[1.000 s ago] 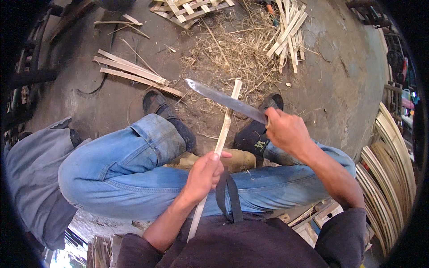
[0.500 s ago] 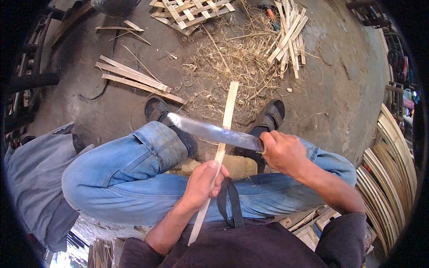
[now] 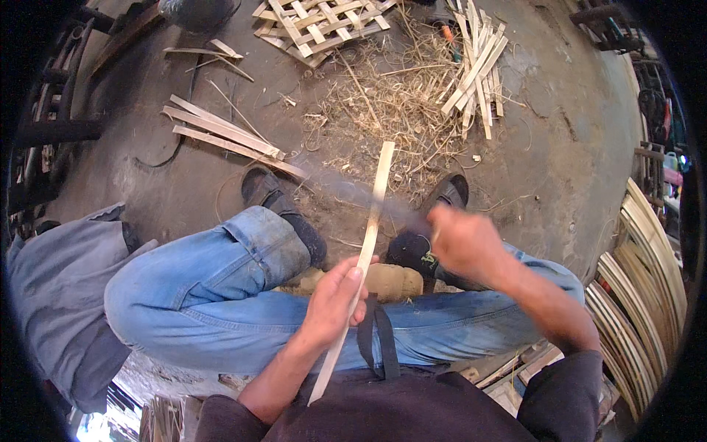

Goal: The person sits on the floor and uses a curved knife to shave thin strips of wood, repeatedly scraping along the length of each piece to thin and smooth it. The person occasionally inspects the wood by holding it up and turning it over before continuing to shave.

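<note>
A long, pale strip of split bamboo or wood [image 3: 381, 173] slants up from my lap, its far end over the floor between my feet. My left hand [image 3: 336, 300] is closed round its lower part, thumb on top. My right hand [image 3: 471, 241] is closed on the handle of a large knife [image 3: 403, 212], to the right of the strip. The blade is smeared by motion and lies across the strip's upper half; whether it touches the strip I cannot tell.
Fine shavings [image 3: 398, 103] litter the floor ahead, beside a pile of strips [image 3: 477, 70] and a woven lattice [image 3: 324, 29]. More strips [image 3: 221, 132] lie at left. A grey cloth [image 3: 70, 287] is left of my knee; curved long strips [image 3: 641, 302] stack at right.
The knife blade, sharp and shiny before, is now a blur, with my right hand slightly higher. The left hand keeps its hold on the strip, which has hardly moved.
</note>
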Motion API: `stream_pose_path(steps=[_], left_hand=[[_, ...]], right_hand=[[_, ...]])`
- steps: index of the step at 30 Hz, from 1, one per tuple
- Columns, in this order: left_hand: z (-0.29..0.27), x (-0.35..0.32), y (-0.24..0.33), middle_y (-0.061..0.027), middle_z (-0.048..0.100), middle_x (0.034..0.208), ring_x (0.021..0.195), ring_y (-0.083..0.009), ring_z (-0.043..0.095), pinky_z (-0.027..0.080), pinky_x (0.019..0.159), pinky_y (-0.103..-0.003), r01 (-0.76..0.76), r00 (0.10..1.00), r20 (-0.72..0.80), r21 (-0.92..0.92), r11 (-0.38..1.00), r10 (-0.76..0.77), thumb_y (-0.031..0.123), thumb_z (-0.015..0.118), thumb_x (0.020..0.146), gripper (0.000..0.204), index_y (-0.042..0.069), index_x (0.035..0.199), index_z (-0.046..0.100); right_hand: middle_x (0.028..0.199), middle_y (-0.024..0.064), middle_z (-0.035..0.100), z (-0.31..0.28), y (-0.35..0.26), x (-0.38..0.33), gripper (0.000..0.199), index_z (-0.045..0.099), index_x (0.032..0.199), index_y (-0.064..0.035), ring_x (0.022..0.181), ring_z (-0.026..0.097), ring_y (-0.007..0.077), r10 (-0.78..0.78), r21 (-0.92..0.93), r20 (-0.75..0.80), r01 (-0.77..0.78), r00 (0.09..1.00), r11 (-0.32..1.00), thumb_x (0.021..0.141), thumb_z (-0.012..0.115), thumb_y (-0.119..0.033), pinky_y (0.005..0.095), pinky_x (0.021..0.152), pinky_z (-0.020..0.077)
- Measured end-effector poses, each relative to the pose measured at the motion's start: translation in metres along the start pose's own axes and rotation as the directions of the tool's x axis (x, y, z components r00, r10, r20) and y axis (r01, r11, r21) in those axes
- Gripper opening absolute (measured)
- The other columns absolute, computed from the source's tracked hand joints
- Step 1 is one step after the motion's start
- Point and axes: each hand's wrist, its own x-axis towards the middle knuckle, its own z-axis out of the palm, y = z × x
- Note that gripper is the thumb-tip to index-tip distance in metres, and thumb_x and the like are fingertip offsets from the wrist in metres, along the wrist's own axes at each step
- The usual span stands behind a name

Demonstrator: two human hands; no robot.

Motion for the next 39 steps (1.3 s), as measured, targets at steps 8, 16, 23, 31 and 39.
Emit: stream_pose_path(steps=[8,16,23,31,39], left_hand=[[-0.004,0.0,0.003,0.0064,0.037,0.071,0.054,-0.001,0.036,0.03,0.045,-0.017,-0.063,0.994,0.088,-0.087,0.994,0.07,0.036,0.039,0.105,0.047,0.0,0.132,0.05],[-0.002,0.001,0.008,0.0072,0.035,0.07,0.055,-0.0015,0.034,0.029,0.047,-0.017,0.063,0.987,0.155,-0.093,0.994,-0.048,0.038,0.04,0.105,0.048,0.002,0.134,0.049],[-0.009,0.0,-0.006,0.0089,0.043,0.074,0.06,-0.0003,0.039,0.032,0.052,-0.018,-0.049,0.991,0.121,-0.068,0.997,0.057,0.032,0.042,0.105,0.046,-0.003,0.134,0.049],[-0.003,0.0,-0.007,0.0042,0.04,0.073,0.055,-0.0039,0.036,0.031,0.046,-0.02,-0.165,0.984,-0.062,0.037,0.986,0.167,0.031,0.046,0.101,0.034,0.002,0.116,0.053],[-0.015,0.005,-0.02,0.001,0.045,0.075,0.053,-0.0045,0.041,0.036,0.045,-0.02,-0.145,0.989,-0.016,0.134,0.98,0.148,0.023,0.051,0.1,0.02,0.004,0.105,0.052]], right_hand=[[0.079,0.0176,0.064,0.002,0.004,0.0,0.014,0.054,0.09,-0.0052,0.072,0.067,0.0382,-0.054,-0.028,-0.092,0.052,0.994,0.998,0.081,0.062,-0.013,0.0479,0.061,0.0547],[0.079,0.0162,0.063,-0.039,-0.056,0.002,0.021,0.052,0.096,-0.0025,0.07,0.066,0.0373,-0.005,0.067,0.006,0.004,1.0,0.998,0.082,0.064,-0.014,0.0466,0.063,0.0536],[0.07,0.0042,0.059,-0.066,-0.149,-0.023,0.021,0.058,0.094,-0.0056,0.061,0.065,0.0169,-0.297,-0.307,0.016,0.288,0.955,0.907,0.079,0.061,-0.02,0.0308,0.049,0.0532],[0.076,0.0126,0.061,-0.011,-0.051,-0.021,0.019,0.051,0.093,-0.0049,0.068,0.066,0.0346,0.061,-0.044,0.074,-0.058,0.995,0.997,0.083,0.063,-0.016,0.0457,0.054,0.0533],[0.078,0.0125,0.06,-0.01,-0.04,-0.032,0.015,0.053,0.092,-0.0066,0.07,0.068,0.0312,-0.051,-0.197,0.129,0.076,0.99,0.977,0.08,0.061,-0.014,0.0438,0.055,0.0548]])
